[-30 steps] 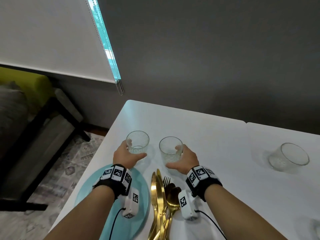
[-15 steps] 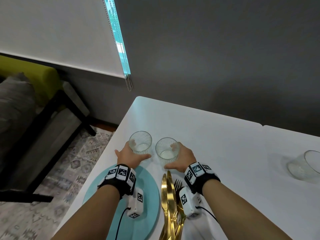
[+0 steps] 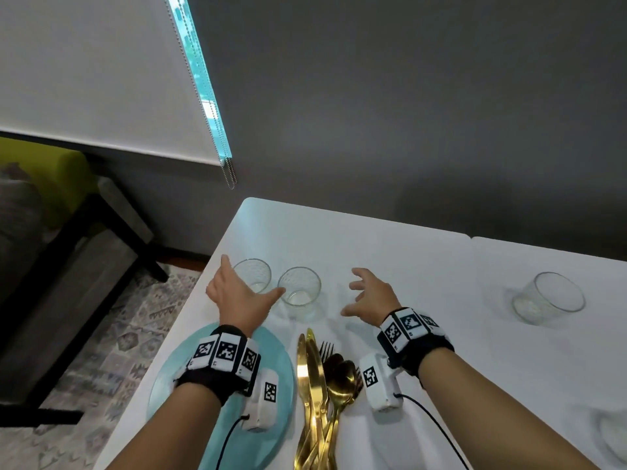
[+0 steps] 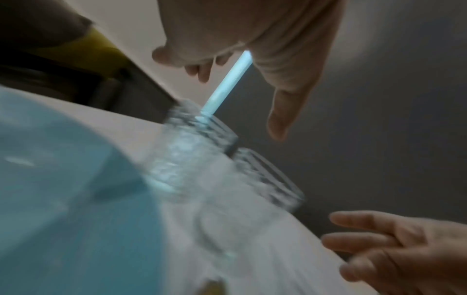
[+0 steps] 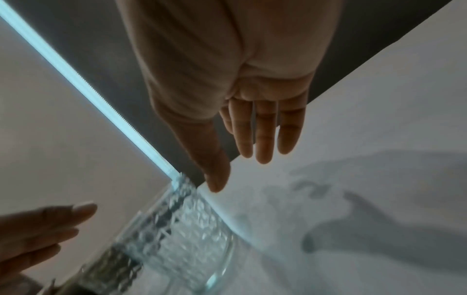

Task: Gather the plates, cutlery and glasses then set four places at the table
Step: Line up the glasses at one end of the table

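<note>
Two clear patterned glasses stand side by side on the white table (image 3: 390, 252), the left glass (image 3: 254, 274) and the right glass (image 3: 300, 290), just beyond a teal plate (image 3: 203, 395). My left hand (image 3: 237, 291) hovers open at the left glass with thumb and fingers spread, gripping nothing; the left wrist view shows this hand (image 4: 278, 69) above both glasses (image 4: 187, 151). My right hand (image 3: 369, 296) is open with fingers spread, a short way right of the right glass (image 5: 171, 229) and apart from it. Gold cutlery (image 3: 322, 385) lies in a bundle beside the plate.
A third glass (image 3: 549, 298) stands far right on the table, and another glass rim (image 3: 614, 432) shows at the lower right edge. The table's left edge drops to a patterned rug (image 3: 112, 334). A dark bench (image 3: 84, 252) and a grey wall (image 3: 407, 113) lie beyond.
Both hands have let go of the two glasses, which now stand close together by the plate. My right hand has moved away to the right; the left has opened over its glass.
</note>
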Demonstrator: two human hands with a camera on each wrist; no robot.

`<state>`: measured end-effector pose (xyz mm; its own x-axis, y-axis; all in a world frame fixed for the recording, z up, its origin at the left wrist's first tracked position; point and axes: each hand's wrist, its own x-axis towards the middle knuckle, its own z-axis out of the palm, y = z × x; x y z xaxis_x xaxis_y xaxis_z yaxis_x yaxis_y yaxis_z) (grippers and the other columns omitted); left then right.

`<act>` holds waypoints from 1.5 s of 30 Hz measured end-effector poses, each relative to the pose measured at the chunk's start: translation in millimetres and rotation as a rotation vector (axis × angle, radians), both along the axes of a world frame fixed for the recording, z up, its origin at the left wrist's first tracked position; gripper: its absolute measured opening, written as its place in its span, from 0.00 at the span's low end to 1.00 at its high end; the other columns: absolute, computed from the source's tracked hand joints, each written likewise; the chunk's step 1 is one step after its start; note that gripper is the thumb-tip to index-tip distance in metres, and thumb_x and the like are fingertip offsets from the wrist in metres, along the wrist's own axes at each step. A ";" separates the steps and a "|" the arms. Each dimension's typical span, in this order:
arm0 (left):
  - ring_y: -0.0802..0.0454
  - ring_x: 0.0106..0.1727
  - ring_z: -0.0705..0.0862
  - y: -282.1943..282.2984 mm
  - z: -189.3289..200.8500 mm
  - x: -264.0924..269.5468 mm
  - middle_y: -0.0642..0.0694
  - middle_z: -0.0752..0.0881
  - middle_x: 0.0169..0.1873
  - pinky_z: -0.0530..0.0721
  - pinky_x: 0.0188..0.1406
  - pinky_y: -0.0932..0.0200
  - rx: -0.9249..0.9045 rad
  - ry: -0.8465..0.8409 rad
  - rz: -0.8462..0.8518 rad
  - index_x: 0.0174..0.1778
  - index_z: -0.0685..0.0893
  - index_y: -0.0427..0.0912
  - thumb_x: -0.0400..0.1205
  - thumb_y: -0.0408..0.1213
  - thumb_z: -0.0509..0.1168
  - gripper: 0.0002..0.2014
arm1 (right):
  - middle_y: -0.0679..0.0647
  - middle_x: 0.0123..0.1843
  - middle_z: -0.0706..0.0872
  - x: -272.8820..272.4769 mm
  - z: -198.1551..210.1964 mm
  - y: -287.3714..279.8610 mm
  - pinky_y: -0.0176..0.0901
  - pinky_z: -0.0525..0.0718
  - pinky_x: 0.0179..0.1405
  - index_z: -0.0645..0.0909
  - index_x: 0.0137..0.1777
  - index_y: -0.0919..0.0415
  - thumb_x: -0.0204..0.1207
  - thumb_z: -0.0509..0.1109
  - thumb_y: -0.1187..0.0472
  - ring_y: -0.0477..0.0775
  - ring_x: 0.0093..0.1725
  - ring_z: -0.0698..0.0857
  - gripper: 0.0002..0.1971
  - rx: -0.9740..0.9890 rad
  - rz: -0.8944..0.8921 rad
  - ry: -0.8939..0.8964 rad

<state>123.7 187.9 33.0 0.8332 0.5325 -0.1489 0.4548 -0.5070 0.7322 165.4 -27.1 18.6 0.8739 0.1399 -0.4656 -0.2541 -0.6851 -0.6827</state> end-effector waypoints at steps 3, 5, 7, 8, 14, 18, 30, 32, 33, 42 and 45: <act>0.42 0.77 0.58 -55.0 21.4 -3.6 0.41 0.68 0.75 0.61 0.76 0.49 -0.030 -0.187 -0.101 0.80 0.58 0.39 0.72 0.41 0.75 0.44 | 0.54 0.65 0.82 -29.2 12.9 -46.0 0.42 0.86 0.51 0.70 0.74 0.54 0.69 0.79 0.60 0.52 0.57 0.83 0.34 0.039 -0.171 -0.027; 0.44 0.74 0.62 -95.5 26.7 -4.7 0.43 0.73 0.71 0.63 0.73 0.53 -0.071 -0.236 -0.211 0.78 0.63 0.39 0.75 0.38 0.72 0.37 | 0.52 0.57 0.84 -53.6 13.9 -83.5 0.39 0.84 0.48 0.75 0.69 0.55 0.71 0.77 0.59 0.51 0.54 0.83 0.26 0.043 -0.292 -0.023; 0.44 0.71 0.68 -136.2 24.9 -6.0 0.43 0.77 0.67 0.66 0.69 0.57 -0.096 -0.226 -0.343 0.74 0.69 0.39 0.76 0.36 0.71 0.31 | 0.51 0.51 0.85 -82.7 10.0 -125.6 0.41 0.83 0.53 0.80 0.63 0.57 0.71 0.77 0.58 0.51 0.51 0.84 0.20 -0.017 -0.383 0.014; 0.44 0.69 0.71 -156.6 22.4 -7.1 0.43 0.78 0.66 0.67 0.66 0.60 -0.102 -0.217 -0.414 0.72 0.71 0.39 0.76 0.36 0.70 0.28 | 0.52 0.49 0.85 -97.4 3.5 -148.7 0.41 0.82 0.56 0.81 0.60 0.58 0.72 0.76 0.58 0.51 0.50 0.84 0.17 -0.072 -0.418 0.053; 0.47 0.62 0.80 -258.1 0.9 -21.1 0.42 0.77 0.67 0.74 0.54 0.65 -0.221 0.037 -0.716 0.70 0.72 0.40 0.77 0.37 0.69 0.25 | 0.59 0.52 0.87 -185.7 -24.7 -259.3 0.40 0.79 0.45 0.78 0.33 0.55 0.78 0.68 0.53 0.56 0.48 0.83 0.12 -0.187 -0.798 0.329; 0.45 0.64 0.80 -302.3 -14.5 -18.1 0.41 0.76 0.68 0.76 0.60 0.59 -0.231 0.151 -0.760 0.72 0.69 0.38 0.75 0.40 0.72 0.31 | 0.64 0.72 0.77 -214.3 -38.7 -301.2 0.46 0.75 0.61 0.70 0.73 0.63 0.68 0.80 0.57 0.64 0.69 0.78 0.35 -0.096 -1.187 0.216; 0.45 0.73 0.74 -387.5 -50.6 39.9 0.41 0.69 0.74 0.74 0.71 0.52 -0.254 0.260 -0.746 0.78 0.59 0.38 0.68 0.45 0.78 0.48 | 0.61 0.68 0.81 -185.2 -56.4 -345.1 0.48 0.76 0.66 0.70 0.74 0.61 0.56 0.87 0.62 0.62 0.66 0.81 0.45 -0.070 -1.147 -0.006; 0.45 0.75 0.72 -398.0 -56.7 51.9 0.42 0.69 0.76 0.73 0.73 0.50 -0.275 0.249 -0.729 0.79 0.58 0.40 0.66 0.45 0.80 0.50 | 0.60 0.67 0.82 -176.8 -59.2 -351.5 0.48 0.76 0.67 0.72 0.72 0.60 0.53 0.87 0.61 0.61 0.66 0.81 0.45 -0.082 -1.114 -0.005; 0.45 0.75 0.72 -403.4 -59.8 57.3 0.43 0.68 0.76 0.72 0.74 0.49 -0.283 0.243 -0.723 0.80 0.57 0.40 0.65 0.44 0.80 0.52 | 0.60 0.66 0.82 -172.1 -60.2 -354.9 0.48 0.77 0.66 0.73 0.71 0.60 0.53 0.87 0.60 0.61 0.66 0.81 0.44 -0.089 -1.101 -0.004; 0.46 0.75 0.73 -446.3 -80.3 84.7 0.46 0.74 0.73 0.72 0.72 0.57 -0.323 0.164 -0.703 0.80 0.60 0.45 0.60 0.39 0.83 0.55 | 0.58 0.64 0.83 -118.1 -53.3 -382.0 0.42 0.77 0.60 0.73 0.70 0.58 0.56 0.86 0.63 0.60 0.61 0.83 0.41 -0.067 -1.040 -0.086; 0.49 0.63 0.81 -447.9 -83.3 87.1 0.45 0.83 0.61 0.76 0.55 0.66 -0.309 0.105 -0.706 0.71 0.73 0.44 0.59 0.37 0.83 0.43 | 0.56 0.63 0.82 -103.6 -46.6 -384.3 0.39 0.75 0.59 0.73 0.70 0.58 0.57 0.86 0.64 0.58 0.62 0.82 0.40 -0.045 -1.021 -0.109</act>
